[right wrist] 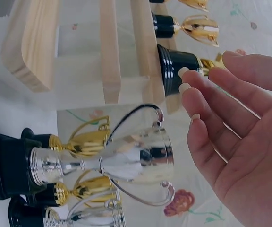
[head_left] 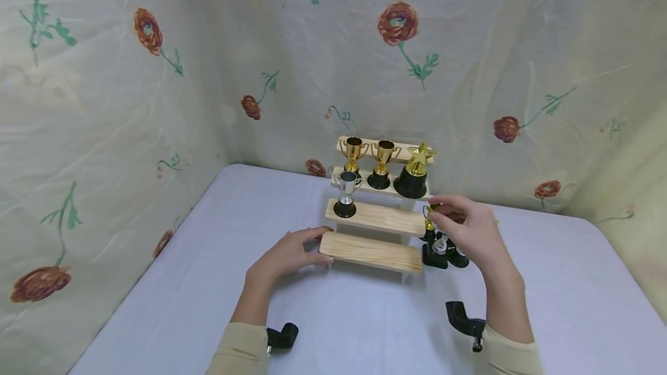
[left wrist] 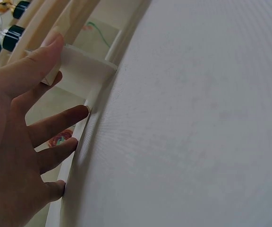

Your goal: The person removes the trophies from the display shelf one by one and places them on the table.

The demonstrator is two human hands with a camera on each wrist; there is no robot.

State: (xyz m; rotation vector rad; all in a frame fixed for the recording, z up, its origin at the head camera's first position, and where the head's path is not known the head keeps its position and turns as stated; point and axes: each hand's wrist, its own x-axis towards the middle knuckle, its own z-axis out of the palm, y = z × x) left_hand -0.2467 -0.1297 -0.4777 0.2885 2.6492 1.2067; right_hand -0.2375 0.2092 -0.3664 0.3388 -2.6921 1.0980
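Note:
My left hand (head_left: 283, 253) pinches the left end of the lowest wooden tier of a stepped display stand (head_left: 370, 250), thumb and index finger at the board's edge. Three trophies stand on a rear tier: two gold cups (head_left: 383, 161) and a gold star trophy (head_left: 417, 166). One tier down, a small silver cup (head_left: 345, 194) is upright at the left. My right hand (head_left: 466, 227) hovers beside the stand's right side, over a group of trophies on the table. Its fingers (right wrist: 204, 132) bend loosely with nothing between them. Nearest in the right wrist view is a large silver cup (right wrist: 136, 158).
Behind the large silver cup are gold cups (right wrist: 91, 142) and another silver cup (right wrist: 98, 217), all on the white-covered table (head_left: 219, 207). A flowered cloth (head_left: 458, 33) hangs around the table's back and sides. Black wrist mounts (head_left: 464, 320) stick out beneath the forearms.

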